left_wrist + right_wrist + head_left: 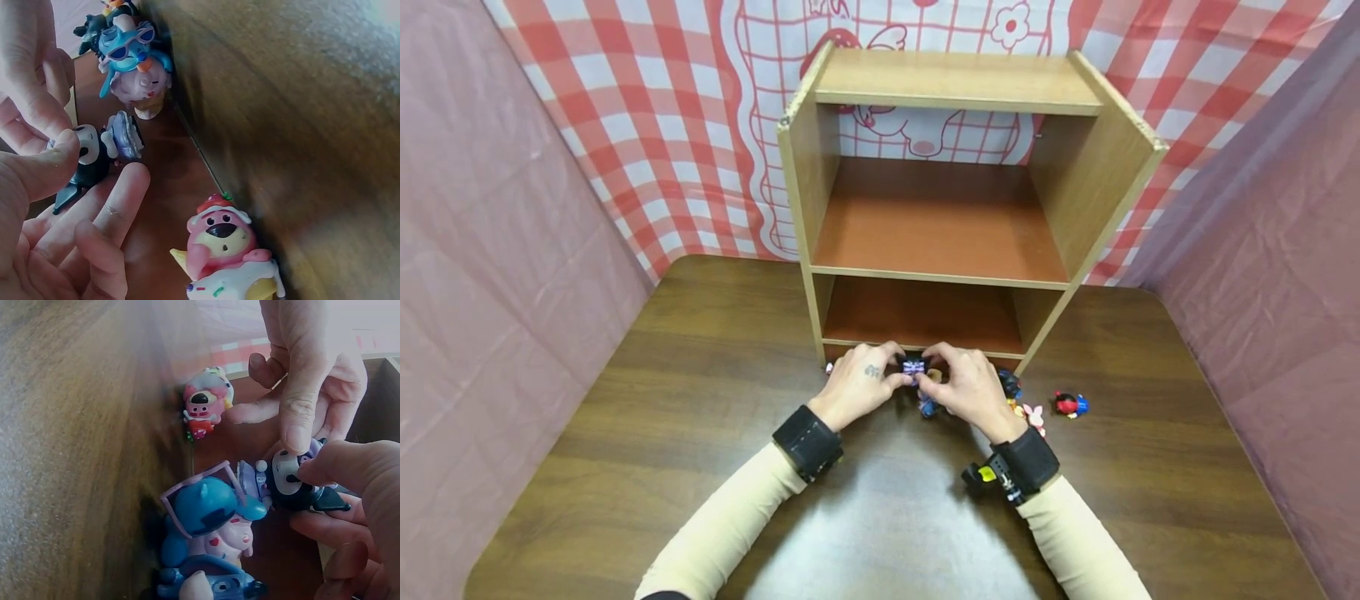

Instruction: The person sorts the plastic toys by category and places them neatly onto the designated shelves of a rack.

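Note:
Both hands hold a small black-and-white figurine (289, 482) with a purple skirt, in front of the shelf's lower edge. My left hand (865, 379) pinches it between thumb and fingers from the left; my right hand (967, 387) pinches it from the right. Its white face shows between the thumbs in the right wrist view, and fingers hide part of its head. Close by is a blue figurine with sunglasses (128, 53), on a pink ice-cream-like base. On the left hand's side is a pink bear figurine (225, 240) with a red cap.
A wooden shelf unit (940, 277) stands at the back of the brown table (700, 400). Right of the hands lie a red-and-blue figurine (1070, 405) and a pink-and-white figurine (1035, 416). A black-and-yellow item (977, 477) lies beside the right wrist.

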